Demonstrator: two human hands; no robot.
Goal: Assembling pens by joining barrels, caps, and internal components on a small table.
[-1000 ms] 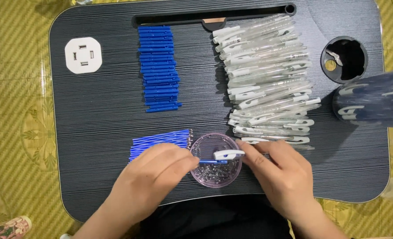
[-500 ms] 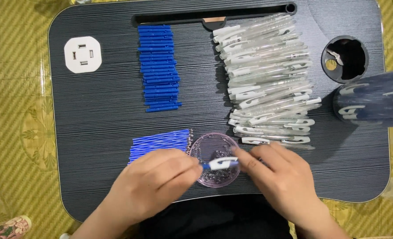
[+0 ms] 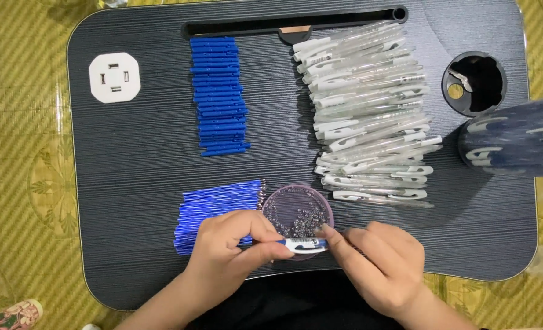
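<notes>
Pen refill, blue with a white band, lies level between my two hands just over the near rim of the small purple dish, my landmark on the dark lap table. From the head camera I see my left hand curled, thumb and fingers pinched on the refill's blue end. My right hand is half closed, its fingertips pinching the white end. Small metal springs sit in the dish. Just left of the dish lies a fan of blue refills, touching my left hand. Beyond the dish to the right is a heap of clear pen barrels; beyond it to the left, a neat stack of blue pen parts.
</notes>
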